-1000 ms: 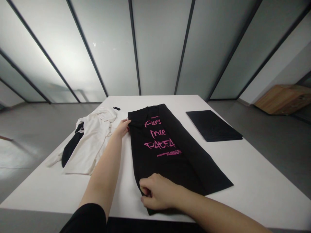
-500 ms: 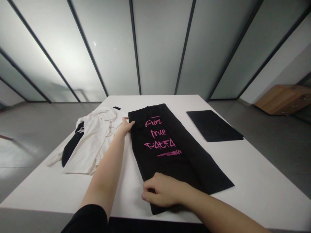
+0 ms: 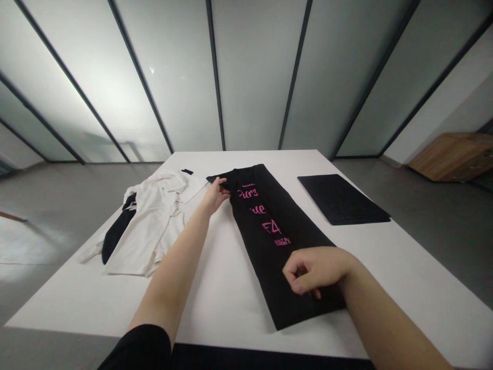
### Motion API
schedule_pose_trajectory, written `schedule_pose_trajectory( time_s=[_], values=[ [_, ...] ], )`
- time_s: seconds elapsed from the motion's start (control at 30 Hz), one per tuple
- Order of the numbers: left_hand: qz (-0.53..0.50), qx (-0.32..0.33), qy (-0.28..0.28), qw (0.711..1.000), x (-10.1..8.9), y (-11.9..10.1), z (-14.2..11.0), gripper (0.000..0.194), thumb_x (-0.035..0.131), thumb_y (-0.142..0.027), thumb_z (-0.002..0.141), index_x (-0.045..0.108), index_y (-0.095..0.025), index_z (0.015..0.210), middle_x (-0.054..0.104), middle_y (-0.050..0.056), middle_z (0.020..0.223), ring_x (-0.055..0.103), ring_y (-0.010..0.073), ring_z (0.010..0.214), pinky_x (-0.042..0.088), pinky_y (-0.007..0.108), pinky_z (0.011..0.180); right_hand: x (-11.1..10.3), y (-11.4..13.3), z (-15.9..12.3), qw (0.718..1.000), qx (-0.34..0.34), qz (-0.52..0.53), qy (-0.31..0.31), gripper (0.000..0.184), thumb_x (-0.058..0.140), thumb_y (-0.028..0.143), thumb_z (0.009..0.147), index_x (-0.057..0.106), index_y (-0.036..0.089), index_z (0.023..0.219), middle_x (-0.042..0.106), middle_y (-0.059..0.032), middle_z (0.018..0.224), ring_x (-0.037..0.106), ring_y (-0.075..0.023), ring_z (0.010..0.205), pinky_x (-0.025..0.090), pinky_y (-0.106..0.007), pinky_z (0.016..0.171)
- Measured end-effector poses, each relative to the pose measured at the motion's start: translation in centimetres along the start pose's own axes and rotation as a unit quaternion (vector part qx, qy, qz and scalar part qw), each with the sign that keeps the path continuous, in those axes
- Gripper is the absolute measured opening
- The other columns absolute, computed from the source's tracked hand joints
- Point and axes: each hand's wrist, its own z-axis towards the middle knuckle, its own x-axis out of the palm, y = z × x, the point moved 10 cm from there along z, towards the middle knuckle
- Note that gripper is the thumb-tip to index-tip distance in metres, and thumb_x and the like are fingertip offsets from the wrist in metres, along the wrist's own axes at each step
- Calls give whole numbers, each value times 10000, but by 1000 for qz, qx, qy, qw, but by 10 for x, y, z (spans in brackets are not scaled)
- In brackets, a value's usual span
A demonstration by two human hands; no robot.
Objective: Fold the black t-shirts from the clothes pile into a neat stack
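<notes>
A black T-shirt (image 3: 262,267) with pink lettering lies lengthwise on the white table, its sides folded inward. The left fold covers part of the print. At its upper left edge, near the shoulder, my left hand (image 3: 217,195) has its fingers closed on the fabric. A short piece of sleeve sticks out beyond those fingers. Over the lower part of the shirt is my right hand (image 3: 318,270), fingers curled on the turned-over layer near the hem. The cloth in its grip is mostly hidden by the hand.
On the left of the table (image 3: 215,288) lies a loose heap of white clothes (image 3: 146,221) with a dark garment (image 3: 117,236) partly underneath. A neatly folded black garment (image 3: 341,200) lies at the right. Frosted glass panels (image 3: 254,77) stand behind the table.
Both hands have moved to the right, carrying the shirt's left side inward. The shirt is narrower, and the left part of the pink print is now covered.
</notes>
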Motion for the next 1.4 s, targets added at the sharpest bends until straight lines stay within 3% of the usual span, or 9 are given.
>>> schedule_pose_trajectory(
  time_s=[0.13,0.3,0.47,0.6,0.87,0.97,1.17,1.3,1.4],
  values=[
    [195,94,40,975,50,7,-12,504,524,-420,1086,536,-262,1565,702,117,1263,692,241,1095,589,419,974,-42,-22,-22,994,16,37,-106,498,775,660,840,697,199,1012,614,10,872,644,-132,683,568,-223,544],
    [444,245,75,858,90,14,-33,520,488,-142,1014,634,-213,1507,674,145,1308,600,296,1283,443,499,1193,-61,-53,-3,981,87,2,-175,401,755,566,904,583,231,1043,579,25,835,648,-147,684,556,-208,482],
    [553,208,59,805,95,16,-20,449,459,-162,1038,736,-229,1385,636,135,1138,606,295,1191,484,452,1112,-62,-60,8,975,109,-55,-186,256,760,330,876,572,243,1026,510,64,753,566,-124,587,548,-225,451],
    [618,178,68,763,110,12,-11,306,534,-223,1039,793,-230,1203,640,130,1085,572,326,1234,451,460,1119,-62,-66,0,978,118,-51,-164,222,758,316,861,584,231,971,539,62,754,594,-116,557,552,-228,457],
    [644,134,11,753,148,21,-13,340,470,-277,1086,748,-283,1283,621,145,1308,577,324,1226,489,459,1026,-63,-80,-8,979,154,-39,-131,251,723,360,879,591,237,1053,580,63,645,666,-163,535,487,-193,414],
    [652,121,-25,748,151,25,-17,320,468,-302,1095,735,-290,1270,615,143,1326,558,331,1247,490,472,1014,-70,-81,-13,974,163,-46,-153,284,761,351,837,610,237,1048,584,67,638,651,-151,532,465,-181,422],
    [649,106,-25,753,151,23,-15,288,460,-326,1110,724,-297,1223,629,119,1322,569,304,1229,505,452,996,-72,-88,-16,972,181,-50,-142,295,804,435,801,677,223,963,617,44,625,644,-149,539,427,-195,456],
    [656,106,-25,747,155,23,-16,290,448,-311,1112,710,-302,1236,637,113,1362,570,308,1260,510,475,1011,-71,-97,-14,969,207,-58,-123,384,776,580,844,707,203,855,574,36,525,502,-115,452,350,-224,466],
    [662,103,-35,741,159,23,-20,332,462,-287,1099,632,-259,1382,662,142,1369,589,312,1272,505,472,1042,-86,-82,-15,965,159,-94,-187,492,680,657,930,710,195,763,534,27,500,461,-121,454,342,-264,500]
  ],
)
